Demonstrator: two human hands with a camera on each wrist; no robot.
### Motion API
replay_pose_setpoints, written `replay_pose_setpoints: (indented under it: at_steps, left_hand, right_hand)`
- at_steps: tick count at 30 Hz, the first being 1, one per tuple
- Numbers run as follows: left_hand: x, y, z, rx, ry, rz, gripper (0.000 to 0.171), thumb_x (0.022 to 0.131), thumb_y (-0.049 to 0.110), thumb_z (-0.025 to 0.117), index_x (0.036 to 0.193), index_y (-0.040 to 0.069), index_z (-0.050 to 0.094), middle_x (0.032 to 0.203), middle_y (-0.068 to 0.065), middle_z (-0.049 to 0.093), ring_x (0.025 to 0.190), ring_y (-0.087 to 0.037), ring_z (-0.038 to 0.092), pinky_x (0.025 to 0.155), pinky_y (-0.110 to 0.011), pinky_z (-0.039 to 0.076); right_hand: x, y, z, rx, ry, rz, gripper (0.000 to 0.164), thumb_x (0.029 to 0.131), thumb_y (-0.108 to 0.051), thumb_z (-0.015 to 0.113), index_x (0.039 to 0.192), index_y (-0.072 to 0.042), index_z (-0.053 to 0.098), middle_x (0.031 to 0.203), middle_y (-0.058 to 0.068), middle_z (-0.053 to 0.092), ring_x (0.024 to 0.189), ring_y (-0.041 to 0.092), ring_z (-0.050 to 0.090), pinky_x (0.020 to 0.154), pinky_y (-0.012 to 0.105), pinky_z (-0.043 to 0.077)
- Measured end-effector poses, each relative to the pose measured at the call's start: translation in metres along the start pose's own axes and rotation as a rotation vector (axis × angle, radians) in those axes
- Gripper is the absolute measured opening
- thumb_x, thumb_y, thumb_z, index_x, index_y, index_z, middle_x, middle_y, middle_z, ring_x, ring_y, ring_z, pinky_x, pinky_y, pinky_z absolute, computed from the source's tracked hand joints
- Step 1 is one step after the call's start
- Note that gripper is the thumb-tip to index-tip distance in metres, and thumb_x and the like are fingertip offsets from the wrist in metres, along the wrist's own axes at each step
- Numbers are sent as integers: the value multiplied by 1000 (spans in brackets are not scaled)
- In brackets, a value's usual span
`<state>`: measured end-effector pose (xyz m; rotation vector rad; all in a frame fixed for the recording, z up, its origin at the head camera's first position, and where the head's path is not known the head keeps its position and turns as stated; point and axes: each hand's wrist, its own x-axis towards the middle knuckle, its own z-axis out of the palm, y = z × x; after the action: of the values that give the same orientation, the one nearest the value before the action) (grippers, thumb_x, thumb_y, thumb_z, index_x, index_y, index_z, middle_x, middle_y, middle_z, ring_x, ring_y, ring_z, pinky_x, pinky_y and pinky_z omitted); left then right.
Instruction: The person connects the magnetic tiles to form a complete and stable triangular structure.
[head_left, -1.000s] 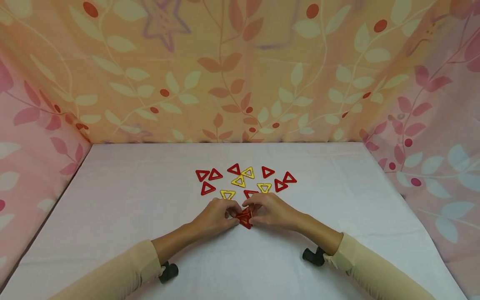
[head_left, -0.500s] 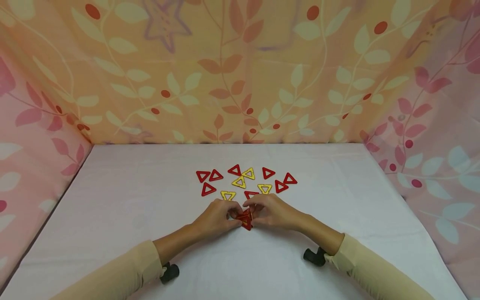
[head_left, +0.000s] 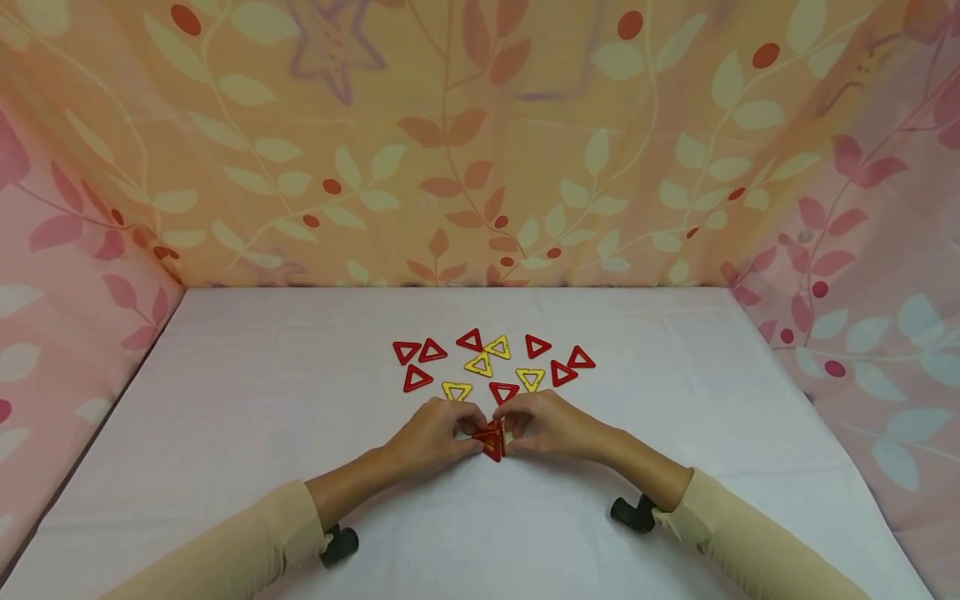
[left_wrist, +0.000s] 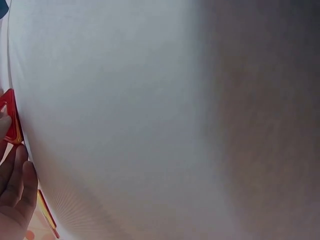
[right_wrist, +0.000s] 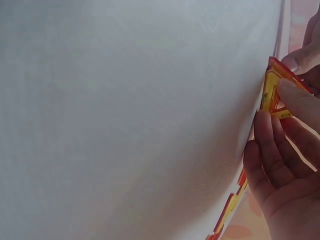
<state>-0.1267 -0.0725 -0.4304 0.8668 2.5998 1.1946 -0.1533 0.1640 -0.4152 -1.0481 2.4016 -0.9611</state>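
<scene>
A small group of standing triangle magnetic tiles is between my two hands, near the middle of the table. My left hand (head_left: 437, 436) pinches its red triangle tile (head_left: 491, 446) from the left. In the left wrist view, a fingertip lies over that red tile (left_wrist: 12, 117). On the right side of the group, my right hand (head_left: 551, 427) holds a yellow triangle tile (right_wrist: 270, 92) between thumb and fingers, edge against the red one. The far side of the group is hidden by the fingers.
Beyond the hands lie several loose flat tiles, among them a red triangle (head_left: 504, 392), a yellow triangle (head_left: 456, 391) and another red triangle (head_left: 581, 357). They rest on a white-covered table (head_left: 262, 375). A patterned curtain (head_left: 450, 150) stands behind and at both sides.
My right hand has shifted slightly to the right, uncovering more of the yellow tile's side and the loose red tile behind. The left hand stays nearly still on the red tile.
</scene>
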Motion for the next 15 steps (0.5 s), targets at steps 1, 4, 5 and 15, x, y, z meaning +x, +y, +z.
replay_pose_setpoints:
  at_steps: [1,4,5,15]
  left_hand:
    - [0,0,-1,-2,-3,1,20,84,9,80,102,10,73,92,5,72,82,-7,64,74,-25,52]
    - [-1,0,-3,-16,-18,0,20,84,8,80,103,10,73,92,5,72,83,-8,64,76,-27,54]
    - [-1,0,-3,-23,-23,0,20,84,8,79,103,10,73,91,5,72,83,-8,64,77,-27,54]
    - [-2,3,-5,-50,-68,-4,18,85,6,78,102,11,73,89,7,71,81,-6,62,77,-26,55]
  right_hand:
    - [0,0,0,-4,-4,0,41,83,-10,81,121,-6,67,97,-7,69,83,5,63,79,25,55]
    - [-1,1,2,-9,-14,-5,39,83,-10,81,120,-7,68,97,-6,68,81,3,62,78,24,55]
    - [-2,1,2,-11,-14,-9,39,83,-10,81,120,-7,68,97,-7,68,82,3,62,78,24,55]
    - [-6,-2,3,-10,-28,3,34,84,-12,80,116,-10,70,94,-8,68,81,4,62,76,23,54]
